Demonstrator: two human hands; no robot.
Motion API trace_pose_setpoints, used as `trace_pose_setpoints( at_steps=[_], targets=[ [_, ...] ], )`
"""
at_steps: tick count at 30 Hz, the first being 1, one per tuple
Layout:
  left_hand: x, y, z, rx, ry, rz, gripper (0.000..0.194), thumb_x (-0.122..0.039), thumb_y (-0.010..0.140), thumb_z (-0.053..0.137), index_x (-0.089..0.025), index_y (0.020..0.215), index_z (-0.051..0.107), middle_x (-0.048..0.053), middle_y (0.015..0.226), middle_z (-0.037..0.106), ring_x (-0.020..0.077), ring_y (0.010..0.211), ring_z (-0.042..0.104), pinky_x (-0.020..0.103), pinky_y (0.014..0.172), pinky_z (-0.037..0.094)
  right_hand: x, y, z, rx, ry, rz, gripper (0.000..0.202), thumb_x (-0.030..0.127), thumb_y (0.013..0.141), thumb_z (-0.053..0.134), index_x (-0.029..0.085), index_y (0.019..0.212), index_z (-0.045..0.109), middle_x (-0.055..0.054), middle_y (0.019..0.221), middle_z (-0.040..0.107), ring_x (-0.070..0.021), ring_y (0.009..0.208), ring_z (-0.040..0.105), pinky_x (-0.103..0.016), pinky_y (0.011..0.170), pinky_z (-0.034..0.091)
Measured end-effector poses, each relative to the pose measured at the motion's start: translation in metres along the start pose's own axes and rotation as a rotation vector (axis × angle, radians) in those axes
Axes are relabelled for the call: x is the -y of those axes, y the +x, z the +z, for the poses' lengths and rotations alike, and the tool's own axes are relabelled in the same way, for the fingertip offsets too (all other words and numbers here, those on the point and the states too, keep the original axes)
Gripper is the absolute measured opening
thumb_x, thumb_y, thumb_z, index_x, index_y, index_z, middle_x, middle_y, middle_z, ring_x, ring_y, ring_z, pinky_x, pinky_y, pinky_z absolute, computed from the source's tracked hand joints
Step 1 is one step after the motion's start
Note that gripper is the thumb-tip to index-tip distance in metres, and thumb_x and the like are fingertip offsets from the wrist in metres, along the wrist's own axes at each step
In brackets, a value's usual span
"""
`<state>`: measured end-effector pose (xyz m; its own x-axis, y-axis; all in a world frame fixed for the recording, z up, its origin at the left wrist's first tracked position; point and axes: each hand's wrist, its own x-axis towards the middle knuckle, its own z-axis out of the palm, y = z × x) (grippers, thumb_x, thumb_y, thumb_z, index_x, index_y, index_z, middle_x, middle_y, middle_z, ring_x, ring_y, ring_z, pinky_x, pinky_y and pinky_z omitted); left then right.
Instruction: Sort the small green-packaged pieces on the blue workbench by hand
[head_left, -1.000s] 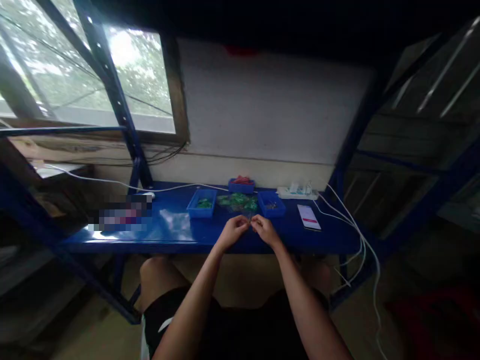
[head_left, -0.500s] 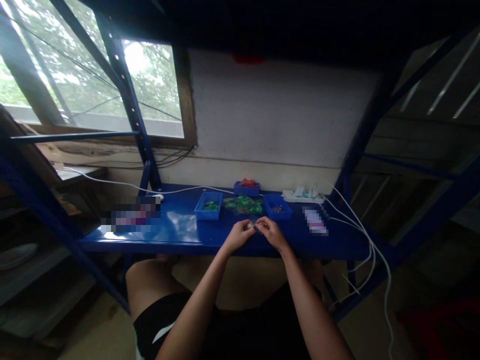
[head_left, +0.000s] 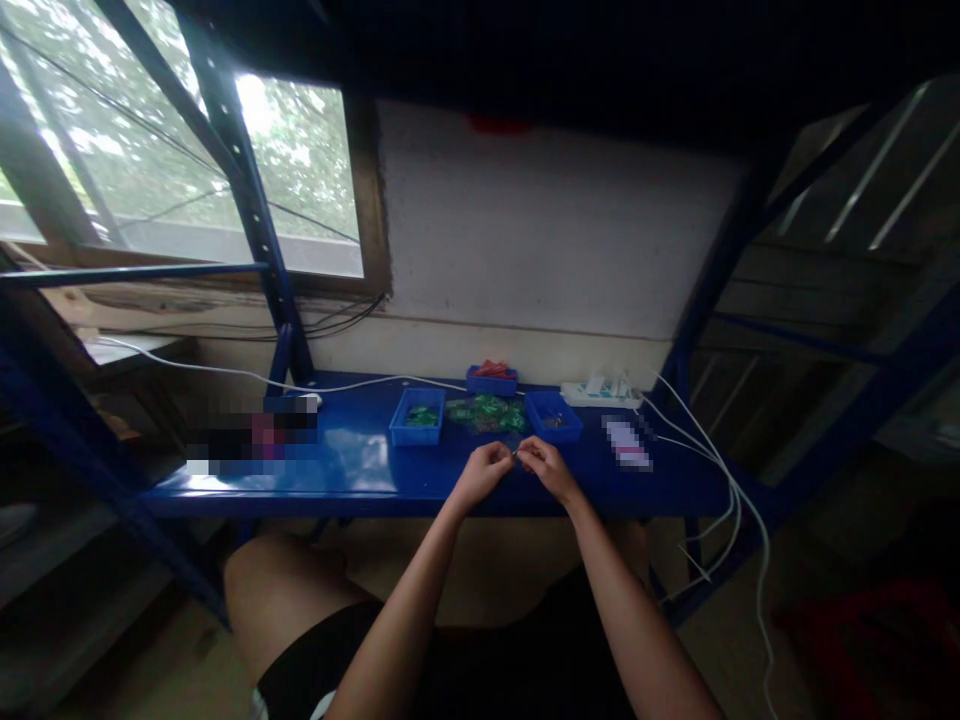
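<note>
Blue bench (head_left: 431,482) beneath a pale wall (head_left: 547,230). Small dark piece (head_left: 515,453), unidentifiable, lies between left hand (head_left: 482,474) and right hand (head_left: 550,468) at the near side; both hands' fingers pinch it, nearly closed. Probably light, easily dropped; best gripped by its ends. Stiffness: cannot tell. Green packets (head_left: 489,411), left tray (head_left: 418,436) and right tray (head_left: 553,433) crowd the far side.

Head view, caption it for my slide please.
Left hand and right hand pinch something tiny over a blue table, three blue bins beyond.
</note>
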<state>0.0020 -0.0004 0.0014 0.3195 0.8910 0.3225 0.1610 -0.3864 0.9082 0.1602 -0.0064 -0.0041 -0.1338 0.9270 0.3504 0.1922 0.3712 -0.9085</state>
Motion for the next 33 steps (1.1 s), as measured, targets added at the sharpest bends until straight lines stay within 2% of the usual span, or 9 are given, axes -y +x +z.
trace_pose_setpoints(
  at_steps=[9, 12, 16, 23, 29, 33],
  targets=[
    [0.006, 0.002, -0.001, -0.083, -0.078, -0.012, 0.016, -0.032, 0.069, 0.053, -0.016, 0.066, 0.051, -0.005, 0.056, 0.045, 0.0085, 0.052, 0.038, 0.021, 0.051, 0.028, 0.001, 0.001, 0.0, -0.016, 0.0, -0.007, 0.017, 0.035, 0.073, 0.058, 0.02, 0.068, 0.058, 0.003, 0.059, 0.051, -0.0124, 0.057, 0.047, -0.025, 0.057, 0.037],
    [0.007, 0.003, -0.001, -0.117, -0.099, 0.0, 0.016, -0.031, 0.07, 0.054, -0.016, 0.067, 0.051, -0.005, 0.058, 0.049, 0.0093, 0.054, 0.043, 0.02, 0.052, 0.033, -0.001, 0.002, 0.001, -0.007, -0.004, -0.001, 0.017, 0.035, 0.073, 0.058, 0.019, 0.067, 0.058, 0.003, 0.059, 0.051, -0.0121, 0.056, 0.046, -0.025, 0.057, 0.037],
    [0.009, 0.004, -0.001, -0.1, -0.156, -0.006, 0.015, -0.031, 0.071, 0.053, -0.017, 0.068, 0.048, -0.002, 0.063, 0.056, 0.0115, 0.061, 0.052, 0.021, 0.056, 0.039, -0.003, 0.003, 0.002, 0.009, -0.037, -0.012, 0.019, 0.037, 0.075, 0.055, 0.019, 0.07, 0.059, 0.003, 0.06, 0.053, -0.0125, 0.057, 0.048, -0.025, 0.058, 0.039],
    [0.007, 0.003, -0.002, -0.086, -0.112, -0.019, 0.013, -0.028, 0.066, 0.056, -0.016, 0.068, 0.051, -0.006, 0.056, 0.049, 0.0078, 0.051, 0.043, 0.019, 0.051, 0.032, -0.006, 0.003, 0.003, -0.041, -0.05, -0.05, 0.022, 0.04, 0.077, 0.056, 0.021, 0.085, 0.06, 0.0, 0.072, 0.06, -0.0152, 0.067, 0.056, -0.026, 0.063, 0.044],
    [0.006, 0.003, -0.002, -0.15, -0.104, -0.039, 0.024, -0.035, 0.064, 0.063, -0.013, 0.074, 0.062, 0.001, 0.064, 0.062, 0.0122, 0.059, 0.053, 0.023, 0.057, 0.039, -0.01, 0.005, 0.002, -0.065, -0.069, -0.045, 0.021, 0.04, 0.077, 0.054, 0.02, 0.072, 0.056, 0.001, 0.068, 0.058, -0.0155, 0.066, 0.055, -0.027, 0.063, 0.044],
    [0.007, 0.004, -0.002, -0.202, -0.14, -0.072, 0.033, -0.042, 0.063, 0.067, -0.013, 0.078, 0.063, 0.001, 0.063, 0.063, 0.0124, 0.056, 0.053, 0.022, 0.055, 0.037, -0.01, 0.005, 0.003, -0.107, -0.01, -0.012, 0.018, 0.037, 0.076, 0.056, 0.021, 0.083, 0.053, 0.002, 0.067, 0.057, -0.0153, 0.063, 0.056, -0.026, 0.059, 0.044]
  ],
)
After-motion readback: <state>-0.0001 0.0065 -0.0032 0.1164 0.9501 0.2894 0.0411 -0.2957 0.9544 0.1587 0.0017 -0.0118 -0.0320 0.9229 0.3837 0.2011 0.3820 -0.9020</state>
